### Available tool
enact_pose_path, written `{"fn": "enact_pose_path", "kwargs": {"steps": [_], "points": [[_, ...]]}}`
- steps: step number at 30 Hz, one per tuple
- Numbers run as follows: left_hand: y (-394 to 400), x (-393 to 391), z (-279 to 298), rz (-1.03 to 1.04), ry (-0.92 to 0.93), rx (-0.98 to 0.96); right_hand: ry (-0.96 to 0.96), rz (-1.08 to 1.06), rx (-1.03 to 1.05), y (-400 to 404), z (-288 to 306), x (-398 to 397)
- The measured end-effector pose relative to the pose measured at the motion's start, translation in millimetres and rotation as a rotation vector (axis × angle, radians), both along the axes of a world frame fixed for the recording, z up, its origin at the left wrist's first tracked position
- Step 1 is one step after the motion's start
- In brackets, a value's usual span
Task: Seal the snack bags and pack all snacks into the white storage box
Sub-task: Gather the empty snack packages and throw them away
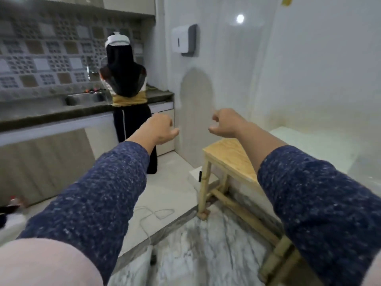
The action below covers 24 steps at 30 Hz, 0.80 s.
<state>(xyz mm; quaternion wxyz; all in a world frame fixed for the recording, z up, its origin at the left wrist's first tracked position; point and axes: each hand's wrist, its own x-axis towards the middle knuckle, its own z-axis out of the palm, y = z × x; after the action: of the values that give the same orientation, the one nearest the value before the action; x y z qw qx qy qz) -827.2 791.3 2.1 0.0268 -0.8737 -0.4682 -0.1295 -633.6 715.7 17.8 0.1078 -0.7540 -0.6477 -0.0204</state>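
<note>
Both my arms, in blue speckled sleeves, stretch out in front of me at chest height. My left hand (pixel 160 129) has its fingers loosely curled and holds nothing. My right hand (pixel 224 123) is also loosely curled and empty, its thumb and fingers slightly apart. No snack bags and no white storage box show in this view. A bare wooden table (pixel 231 156) stands below my right forearm.
A person (pixel 128 93) stands with their back to me at a kitchen counter with a sink (pixel 84 99). A white wall with a dispenser (pixel 184 40) is ahead. A thin cable (pixel 156 213) lies on the tiled floor. A white surface (pixel 309 145) sits at right.
</note>
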Motion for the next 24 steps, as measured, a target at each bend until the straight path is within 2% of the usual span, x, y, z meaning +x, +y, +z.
{"fn": "enact_pose_path", "kwargs": {"steps": [5,11,19,24], "points": [[-39.9,125.1,7.4,-0.244,-0.009,-0.024,0.049,-0.257,0.008,-91.2,5.3,95.4],[-122.7,257.6,6.5,-0.499,-0.050,-0.034,0.041,-0.493,0.011,-208.6,4.7,190.4],[-282.5,422.5,-6.5,-0.788,-0.034,-0.064,0.052,-0.793,-0.039,-391.1,-11.1,306.9],[-385.3,506.4,-34.4,-0.966,-0.015,-0.110,0.089,-0.970,-0.054,-504.9,-38.2,362.3]]}}
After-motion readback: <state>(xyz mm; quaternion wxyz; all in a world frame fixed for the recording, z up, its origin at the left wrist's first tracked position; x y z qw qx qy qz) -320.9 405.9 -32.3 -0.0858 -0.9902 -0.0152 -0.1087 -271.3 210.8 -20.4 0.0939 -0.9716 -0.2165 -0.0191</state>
